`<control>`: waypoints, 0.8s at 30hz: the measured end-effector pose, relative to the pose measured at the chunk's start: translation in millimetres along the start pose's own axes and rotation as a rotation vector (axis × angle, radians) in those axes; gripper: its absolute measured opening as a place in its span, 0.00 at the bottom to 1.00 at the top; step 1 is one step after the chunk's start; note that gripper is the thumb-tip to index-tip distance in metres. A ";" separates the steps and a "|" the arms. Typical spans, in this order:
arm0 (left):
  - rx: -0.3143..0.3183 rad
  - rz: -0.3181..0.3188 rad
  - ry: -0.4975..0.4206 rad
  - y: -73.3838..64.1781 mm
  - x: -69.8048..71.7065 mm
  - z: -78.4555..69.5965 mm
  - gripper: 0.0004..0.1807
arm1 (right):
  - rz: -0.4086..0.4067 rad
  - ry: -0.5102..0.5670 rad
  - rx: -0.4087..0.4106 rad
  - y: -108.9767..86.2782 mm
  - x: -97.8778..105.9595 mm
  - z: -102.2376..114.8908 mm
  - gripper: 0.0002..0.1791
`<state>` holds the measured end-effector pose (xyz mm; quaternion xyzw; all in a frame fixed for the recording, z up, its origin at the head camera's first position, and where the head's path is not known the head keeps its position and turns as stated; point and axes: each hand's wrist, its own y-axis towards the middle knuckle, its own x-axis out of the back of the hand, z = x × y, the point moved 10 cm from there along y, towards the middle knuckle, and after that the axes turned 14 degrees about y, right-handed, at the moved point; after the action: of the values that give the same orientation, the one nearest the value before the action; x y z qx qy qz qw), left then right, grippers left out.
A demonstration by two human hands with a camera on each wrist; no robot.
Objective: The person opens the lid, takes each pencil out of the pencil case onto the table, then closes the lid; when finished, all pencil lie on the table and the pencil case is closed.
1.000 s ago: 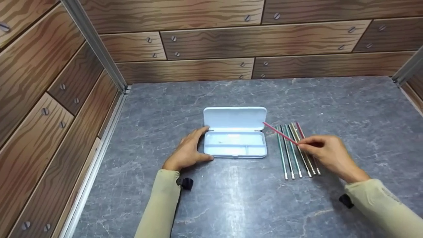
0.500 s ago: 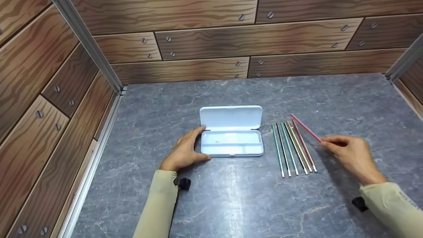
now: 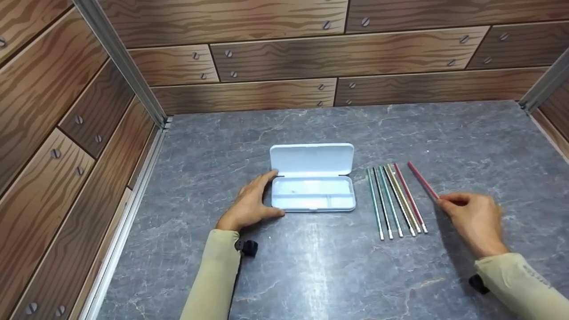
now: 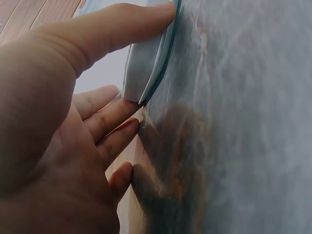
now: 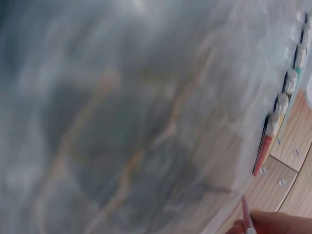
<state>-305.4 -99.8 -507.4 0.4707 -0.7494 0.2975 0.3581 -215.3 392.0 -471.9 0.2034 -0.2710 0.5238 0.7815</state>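
A pale blue pencil case (image 3: pixel 313 210) lies with its lid up, showing bare compartments inside. My left hand (image 3: pixel 251 202) holds its left end, thumb at the front corner and fingertips at the back corner near the hinge. In the left wrist view the thumb (image 4: pixel 122 24) presses along the case's side wall (image 4: pixel 144 70). Right of the case, my right hand (image 3: pixel 473 220) pinches a red pencil (image 3: pixel 422 178) between thumb and fingertips; its far end points up and left. Beside it lies a row of pencils (image 3: pixel 386 202) in green, dark, gold and red, pale ends towards me.
The grey marbled tabletop (image 3: pixel 213 146) meets a wood-patterned wall (image 3: pixel 275 58) at the back. Another such wall (image 3: pixel 53 178) with a metal rail (image 3: pixel 129 209) bounds the left side. A metal post (image 3: pixel 544 84) stands at the right back corner.
My right hand has carried the red pencil rightwards, from above the row to its right side, then lower and nearer to me. The left hand stays at the case.
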 end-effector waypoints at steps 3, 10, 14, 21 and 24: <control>0.002 0.001 -0.003 0.2 -0.3 0.4 0.60 | 0.028 -0.015 0.007 -2.8 -7.2 2.5 0.16; 0.002 -0.001 0.005 0.6 -0.5 1.3 0.61 | 0.050 -0.045 0.076 -2.3 -20.4 14.0 0.12; 0.001 0.000 0.004 0.1 -1.0 1.8 0.61 | 0.073 -0.055 0.083 0.2 -25.0 14.4 0.12; -0.007 0.009 -0.007 0.4 -1.6 1.5 0.61 | 0.115 -0.060 0.037 3.2 -28.5 10.6 0.14; -0.004 0.010 -0.010 0.2 -1.3 1.8 0.61 | 0.114 -0.054 0.041 4.5 -28.9 11.8 0.13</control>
<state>-305.6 -100.5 -509.5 0.4676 -0.7542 0.2956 0.3538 -230.7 366.0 -481.1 0.2177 -0.2922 0.5673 0.7385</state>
